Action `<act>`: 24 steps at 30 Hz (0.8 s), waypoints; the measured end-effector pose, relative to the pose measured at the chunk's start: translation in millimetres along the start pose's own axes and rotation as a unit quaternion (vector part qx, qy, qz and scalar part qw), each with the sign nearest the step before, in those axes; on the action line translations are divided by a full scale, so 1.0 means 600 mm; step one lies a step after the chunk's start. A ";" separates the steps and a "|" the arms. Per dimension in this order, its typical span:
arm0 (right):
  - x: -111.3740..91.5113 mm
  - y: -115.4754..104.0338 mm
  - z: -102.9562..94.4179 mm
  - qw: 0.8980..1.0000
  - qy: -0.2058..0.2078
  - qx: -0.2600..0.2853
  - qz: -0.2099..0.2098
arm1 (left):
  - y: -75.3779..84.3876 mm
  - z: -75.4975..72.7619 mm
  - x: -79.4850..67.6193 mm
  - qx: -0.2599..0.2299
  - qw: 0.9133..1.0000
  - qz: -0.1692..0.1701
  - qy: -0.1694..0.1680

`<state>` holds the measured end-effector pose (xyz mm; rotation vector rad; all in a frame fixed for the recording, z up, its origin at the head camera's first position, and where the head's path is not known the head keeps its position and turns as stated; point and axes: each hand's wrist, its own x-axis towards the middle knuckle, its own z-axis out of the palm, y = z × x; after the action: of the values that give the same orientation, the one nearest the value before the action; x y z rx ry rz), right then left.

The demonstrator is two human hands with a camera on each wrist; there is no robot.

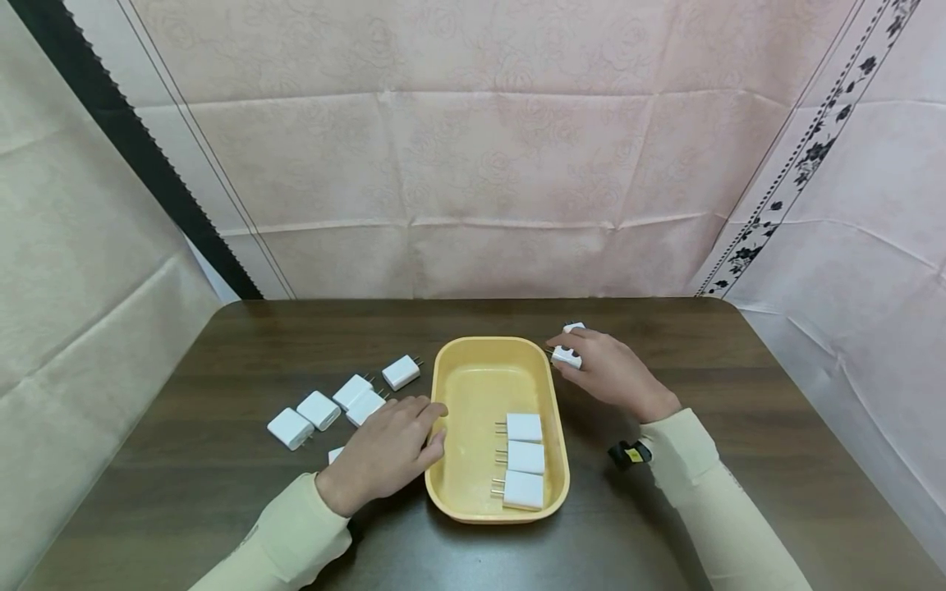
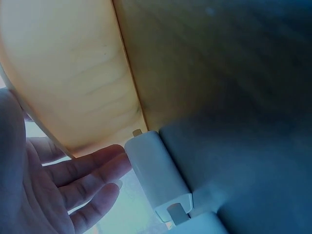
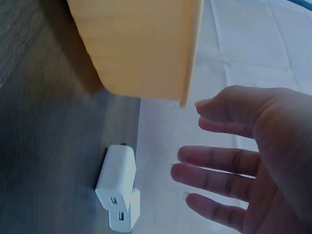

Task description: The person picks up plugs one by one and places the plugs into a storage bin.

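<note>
A yellow tray (image 1: 473, 386) stands at the middle of the table. Three white charger plugs (image 1: 525, 457) lie in a column at its near right, prongs to the left. My left hand (image 1: 388, 451) is at the tray's left rim, fingers relaxed; in the left wrist view a charger plug (image 2: 158, 175) appears beside its fingertips. Over two more charger plugs (image 1: 567, 359) right of the tray hovers my right hand (image 1: 609, 373). The right wrist view shows its fingers (image 3: 219, 176) extended and apart, holding nothing, with the plugs (image 3: 117, 178) on the table beyond them.
Several white charger plugs (image 1: 319, 409) are scattered left of the tray, one partly hidden behind the left hand. The brown table (image 1: 332, 328) ends at hanging pale cloth (image 1: 510, 164) at the back and sides. A black band (image 1: 628, 454) sits at the right wrist.
</note>
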<state>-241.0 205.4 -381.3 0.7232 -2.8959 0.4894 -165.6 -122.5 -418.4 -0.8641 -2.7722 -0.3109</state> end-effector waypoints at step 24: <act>0.002 0.031 0.027 0.997 -0.002 -0.072 0.006 | -0.002 0.002 -0.002 0.009 1.000 0.017 0.020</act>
<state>-251.6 215.0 -401.7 0.6870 -2.9044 0.2777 -166.0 -123.8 -420.3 -0.8901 -2.7164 -0.2943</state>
